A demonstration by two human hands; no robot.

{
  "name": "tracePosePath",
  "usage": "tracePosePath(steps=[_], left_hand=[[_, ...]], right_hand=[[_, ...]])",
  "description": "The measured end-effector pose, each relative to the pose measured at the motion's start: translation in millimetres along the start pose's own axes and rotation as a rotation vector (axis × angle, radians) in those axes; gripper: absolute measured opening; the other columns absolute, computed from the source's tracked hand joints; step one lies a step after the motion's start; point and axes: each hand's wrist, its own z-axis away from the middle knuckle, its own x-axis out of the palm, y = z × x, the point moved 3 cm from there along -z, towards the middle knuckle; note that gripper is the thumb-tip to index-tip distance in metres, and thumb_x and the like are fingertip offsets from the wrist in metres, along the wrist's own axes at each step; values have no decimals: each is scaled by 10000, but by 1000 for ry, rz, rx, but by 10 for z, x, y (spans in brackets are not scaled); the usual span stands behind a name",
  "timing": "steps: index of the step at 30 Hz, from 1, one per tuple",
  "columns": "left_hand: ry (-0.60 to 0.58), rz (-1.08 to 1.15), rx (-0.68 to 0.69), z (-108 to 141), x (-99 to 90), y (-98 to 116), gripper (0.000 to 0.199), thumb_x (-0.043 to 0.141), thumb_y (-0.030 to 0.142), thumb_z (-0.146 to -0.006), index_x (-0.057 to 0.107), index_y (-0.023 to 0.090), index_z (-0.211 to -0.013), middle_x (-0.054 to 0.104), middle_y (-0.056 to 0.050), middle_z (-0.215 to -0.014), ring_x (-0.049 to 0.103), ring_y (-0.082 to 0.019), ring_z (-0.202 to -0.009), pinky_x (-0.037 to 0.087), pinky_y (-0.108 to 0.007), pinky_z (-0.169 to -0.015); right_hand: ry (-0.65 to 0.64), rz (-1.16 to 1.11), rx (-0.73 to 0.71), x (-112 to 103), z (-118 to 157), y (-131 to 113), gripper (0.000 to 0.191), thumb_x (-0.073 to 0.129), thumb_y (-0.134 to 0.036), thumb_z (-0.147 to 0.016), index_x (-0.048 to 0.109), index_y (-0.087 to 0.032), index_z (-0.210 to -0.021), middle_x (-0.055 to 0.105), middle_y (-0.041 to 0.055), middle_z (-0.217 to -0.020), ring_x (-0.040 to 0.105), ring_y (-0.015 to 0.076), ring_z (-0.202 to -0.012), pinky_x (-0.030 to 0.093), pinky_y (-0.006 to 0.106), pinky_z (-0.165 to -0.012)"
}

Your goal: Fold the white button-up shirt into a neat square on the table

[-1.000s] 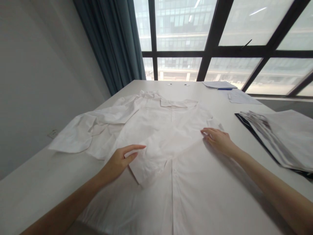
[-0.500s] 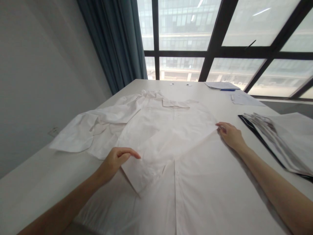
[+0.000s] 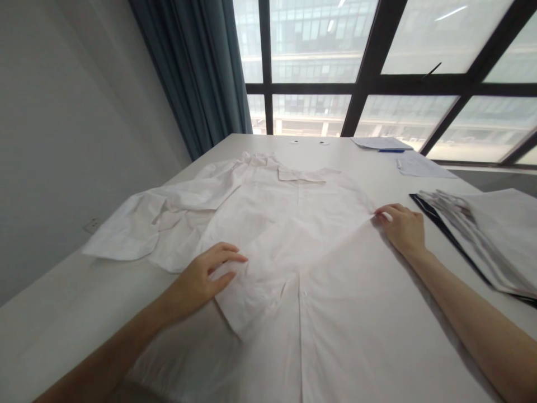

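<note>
A white shirt [image 3: 268,224] lies spread over the table, its collar [image 3: 300,175] toward the far end and a button placket running down to the near edge. One sleeve [image 3: 134,221] is bunched out to the left. My left hand [image 3: 210,274] hovers at or rests on the folded cloth on the left side, fingers apart, holding nothing. On the right, my right hand [image 3: 400,224] pinches the shirt's side edge between thumb and fingers, drawing a crease across the fabric toward the middle.
To the right, a stack of folded white cloth [image 3: 495,235] lies on a black folder or board [image 3: 453,238]. Papers [image 3: 381,144] with a blue pen [image 3: 391,150] sit at the white table's [image 3: 50,313] far right. Beyond are a blue curtain [image 3: 197,73] and windows.
My left hand has opened, its thumb and fingers spreading from a closer pose. My right hand keeps its pinch on the shirt edge and has shifted slightly outward to the right.
</note>
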Motion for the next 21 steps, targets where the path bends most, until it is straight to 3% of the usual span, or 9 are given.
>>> tracePosePath(steps=[3, 5, 7, 9, 11, 16, 21], left_hand=[[102, -256, 243, 51, 64, 126, 185, 547, 251, -898, 706, 222, -988, 558, -96, -1261, 531, -256, -1166, 464, -417, -1005], [33, -287, 365, 108, 153, 218, 114, 564, 238, -903, 667, 212, -944, 558, -97, -1211, 512, -254, -1148, 444, -421, -1006], [-111, -253, 433, 174, 257, 308, 121, 643, 297, -870, 615, 203, -941, 563, -92, -1146, 517, -247, -1086, 457, -399, -962], [-233, -225, 462, 236, 349, 390, 309, 744, 375, -784, 566, 200, -966, 560, -88, -1117, 512, -253, -1048, 466, -394, -928], [-284, -225, 453, 275, 407, 450, 387, 782, 347, -723, 524, 199, -970, 558, -82, -1101, 502, -255, -1033, 463, -401, -927], [-223, -218, 428, 276, 406, 513, 278, 549, 45, -704, 483, 195, -928, 556, -57, -990, 501, -216, -959, 467, -358, -899], [-171, -265, 500, 249, 345, 522, 119, 510, 73, -823, 524, 190, -838, 588, -69, -996, 540, -205, -939, 482, -326, -858]], right_hand=[[-15, -27, -67, 15, 4, -27, 229, 489, -228, -888, 717, -209, -893, 716, 100, -1038, 630, 277, -933, 365, 435, -830], [-24, -57, -136, 21, 7, -66, 234, 486, -200, -875, 716, -220, -916, 711, 91, -1068, 627, 281, -978, 358, 457, -878], [-36, -97, -216, 25, 11, -112, 240, 479, -206, -886, 712, -230, -939, 710, 83, -1082, 630, 277, -1004, 355, 467, -911], [-49, -141, -300, 24, 14, -155, 235, 473, -231, -908, 704, -234, -952, 713, 78, -1079, 641, 266, -1010, 367, 456, -911], [-58, -180, -366, 18, 17, -185, 223, 478, -255, -922, 698, -237, -957, 718, 74, -1069, 650, 256, -1006, 383, 436, -892], [-74, -238, -445, -10, 19, -226, 200, 511, -309, -935, 698, -241, -961, 725, 64, -1046, 658, 235, -986, 401, 395, -866], [-118, -255, -405, -29, 17, -246, 233, 502, -360, -939, 706, -249, -953, 725, 68, -1060, 653, 239, -998, 401, 393, -892]])
